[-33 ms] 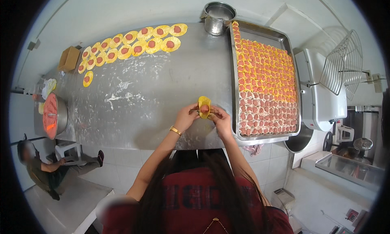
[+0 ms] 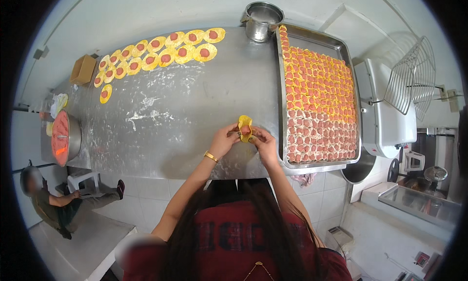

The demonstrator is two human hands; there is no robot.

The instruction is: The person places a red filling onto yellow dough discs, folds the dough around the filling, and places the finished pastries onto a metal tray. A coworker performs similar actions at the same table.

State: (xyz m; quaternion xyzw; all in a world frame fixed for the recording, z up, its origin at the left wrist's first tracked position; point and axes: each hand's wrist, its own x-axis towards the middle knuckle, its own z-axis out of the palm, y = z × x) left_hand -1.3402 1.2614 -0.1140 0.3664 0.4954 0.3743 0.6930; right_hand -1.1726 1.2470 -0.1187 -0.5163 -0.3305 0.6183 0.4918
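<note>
A round yellow dumpling wrapper [image 2: 245, 121] with a ball of pink minced filling in its middle is held up over the steel table. Its sides are drawn in around the filling, while its far and near ends flare out. My left hand [image 2: 228, 137] pinches the left side, and my right hand [image 2: 263, 142] grips the right side. Some of the fingers are hidden behind the wrapper. To the right of my hands, a deep metal tray [image 2: 281, 110] carries close rows of shaped dumplings [image 2: 319, 105], yellow at the far part and paler nearer me.
Flat wrappers topped with filling [image 2: 182, 52] line the far left of the steel table [image 2: 195, 105]. A metal pot [image 2: 260, 25] stands beside the tray. At left are a bowl of pink filling [image 2: 62, 137] and a cardboard box [image 2: 83, 70]. Another person [image 2: 53, 200] sits lower left.
The wrapper's sides are pinched in slightly more around the filling. Both hands stay in nearly the same place.
</note>
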